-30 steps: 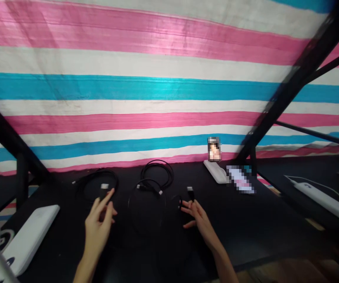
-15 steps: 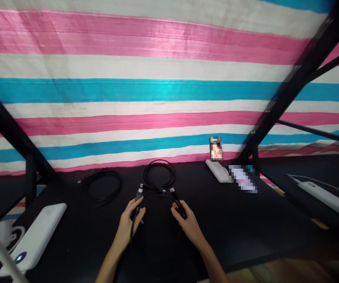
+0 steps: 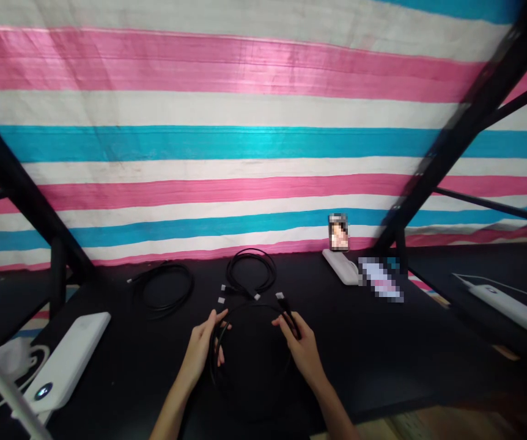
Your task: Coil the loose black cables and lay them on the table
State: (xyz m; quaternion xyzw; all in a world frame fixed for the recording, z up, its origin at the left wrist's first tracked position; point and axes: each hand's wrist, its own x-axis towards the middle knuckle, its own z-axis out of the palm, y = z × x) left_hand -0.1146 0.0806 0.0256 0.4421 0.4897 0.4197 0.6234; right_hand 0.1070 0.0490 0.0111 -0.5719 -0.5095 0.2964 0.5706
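Note:
A black cable (image 3: 214,360) hangs in a loose loop between my two hands, with strands bundled at the left. My left hand (image 3: 203,342) is closed around those strands, thumb on top. A pale connector tip (image 3: 221,300) shows just beyond its fingers; which cable it belongs to I cannot tell. My right hand (image 3: 304,345) grips the cable near its plug (image 3: 282,299), which points away from me. Behind the hands a coiled black cable (image 3: 241,291) lies on the black table (image 3: 359,354), with its plugs toward me. Another coiled black cable (image 3: 185,299) lies to its left.
At the left lies a white power bank (image 3: 73,357), with a white cable (image 3: 11,400) beside it. A pale device (image 3: 342,269) with a small upright screen (image 3: 339,233) stands back right, near a blurred flat item (image 3: 380,280). Another white power bank (image 3: 515,311) lies far right. Black frame bars slant at both sides.
My right hand has shifted slightly right with the plug end. The left hand now holds more looped strands, and the connector no longer stands upright at its fingertips. The view shifted slightly.

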